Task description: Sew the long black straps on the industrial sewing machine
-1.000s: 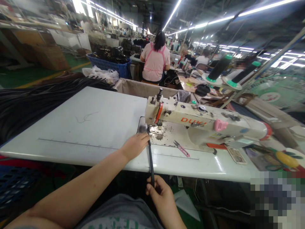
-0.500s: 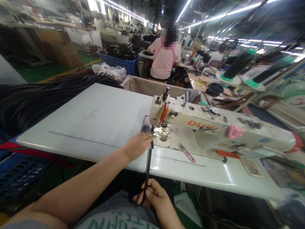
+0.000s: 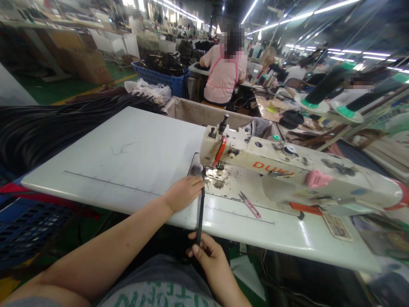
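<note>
A narrow black strap (image 3: pixel 200 213) runs from under the needle area of a white sewing machine (image 3: pixel 243 162) down over the table's front edge. Close to the presser foot, my left hand (image 3: pixel 187 192) rests on the table with its fingers together and bent onto the strap; its fingertips are partly hidden. Below the edge, my right hand (image 3: pixel 209 253) pinches the strap between thumb and fingers. Pink-handled thread snips (image 3: pixel 251 205) lie on the machine bed, right of the strap.
Black strips (image 3: pixel 64 123) are heaped at the table's left, above a blue crate (image 3: pixel 28 230). Behind the table stands a fabric-lined bin (image 3: pixel 191 111). A person in a pink apron (image 3: pixel 223 76) sits beyond it. Black thread cones (image 3: pixel 326 87) stand at right.
My right hand has moved up slightly along the strap, toward the table edge. The strap has advanced a little toward the needle, while my left hand stays almost in place.
</note>
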`<action>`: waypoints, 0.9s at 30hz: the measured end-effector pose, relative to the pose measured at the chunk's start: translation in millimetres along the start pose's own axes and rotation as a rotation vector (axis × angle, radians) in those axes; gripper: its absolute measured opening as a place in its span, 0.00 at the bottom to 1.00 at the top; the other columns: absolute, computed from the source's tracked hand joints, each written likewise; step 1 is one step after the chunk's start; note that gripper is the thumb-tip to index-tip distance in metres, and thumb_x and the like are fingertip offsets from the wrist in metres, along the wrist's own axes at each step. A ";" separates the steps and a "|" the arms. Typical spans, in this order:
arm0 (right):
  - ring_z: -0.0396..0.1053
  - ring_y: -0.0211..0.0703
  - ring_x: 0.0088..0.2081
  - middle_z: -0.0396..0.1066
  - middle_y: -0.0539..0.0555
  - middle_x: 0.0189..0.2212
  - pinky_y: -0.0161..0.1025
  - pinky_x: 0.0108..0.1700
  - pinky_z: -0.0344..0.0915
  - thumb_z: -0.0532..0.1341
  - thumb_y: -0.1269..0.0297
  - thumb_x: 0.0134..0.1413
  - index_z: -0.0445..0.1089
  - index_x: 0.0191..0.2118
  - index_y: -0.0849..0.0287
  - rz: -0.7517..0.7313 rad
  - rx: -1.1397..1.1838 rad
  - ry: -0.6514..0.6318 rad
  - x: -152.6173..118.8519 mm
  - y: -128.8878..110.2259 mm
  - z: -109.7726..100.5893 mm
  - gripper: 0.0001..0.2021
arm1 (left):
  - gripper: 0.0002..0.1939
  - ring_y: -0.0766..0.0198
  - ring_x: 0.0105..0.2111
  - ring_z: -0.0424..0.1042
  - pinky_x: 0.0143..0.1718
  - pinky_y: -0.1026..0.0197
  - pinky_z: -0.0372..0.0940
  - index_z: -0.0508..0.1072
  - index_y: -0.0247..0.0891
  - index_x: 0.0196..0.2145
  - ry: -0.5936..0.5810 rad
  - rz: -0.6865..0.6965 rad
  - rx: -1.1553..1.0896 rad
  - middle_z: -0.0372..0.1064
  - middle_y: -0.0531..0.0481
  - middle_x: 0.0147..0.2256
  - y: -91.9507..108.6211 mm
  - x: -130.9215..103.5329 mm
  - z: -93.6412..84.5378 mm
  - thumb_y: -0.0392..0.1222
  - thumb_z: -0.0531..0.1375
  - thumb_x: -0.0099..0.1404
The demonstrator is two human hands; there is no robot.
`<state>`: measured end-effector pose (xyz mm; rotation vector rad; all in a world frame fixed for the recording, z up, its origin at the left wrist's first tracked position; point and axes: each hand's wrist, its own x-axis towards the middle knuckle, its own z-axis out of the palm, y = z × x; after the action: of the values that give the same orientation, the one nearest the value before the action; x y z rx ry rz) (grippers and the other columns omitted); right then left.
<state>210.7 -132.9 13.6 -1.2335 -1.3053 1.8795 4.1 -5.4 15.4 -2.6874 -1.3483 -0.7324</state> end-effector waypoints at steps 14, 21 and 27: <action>0.80 0.49 0.30 0.73 0.48 0.24 0.38 0.29 0.73 0.74 0.51 0.47 0.72 0.41 0.59 0.211 0.472 0.221 -2.9 4.8 18.4 0.21 | 0.09 0.54 0.52 0.74 0.57 0.49 0.70 0.74 0.37 0.47 -0.035 -0.007 -0.034 0.74 0.41 0.50 -0.3 1.0 0.3 0.36 0.54 0.76; 0.78 0.51 0.40 0.77 0.53 0.27 0.44 0.48 0.70 0.72 0.48 0.52 0.74 0.33 0.57 0.036 0.214 0.201 -12.3 0.3 13.4 0.17 | 0.09 0.53 0.49 0.75 0.54 0.49 0.72 0.74 0.36 0.46 0.017 -0.035 -0.096 0.74 0.39 0.51 -0.5 0.1 0.4 0.36 0.55 0.75; 0.79 0.55 0.37 0.82 0.58 0.35 0.43 0.39 0.72 0.65 0.53 0.57 0.80 0.44 0.55 -0.030 -0.368 0.408 -12.3 13.7 4.7 0.15 | 0.08 0.53 0.49 0.75 0.55 0.49 0.72 0.75 0.37 0.46 0.020 -0.051 -0.093 0.74 0.41 0.51 0.3 -0.2 1.3 0.35 0.56 0.73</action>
<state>212.9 -150.3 6.2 -1.6649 -1.4597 1.3025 4.8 -5.4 14.2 -2.7160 -1.4180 -0.8451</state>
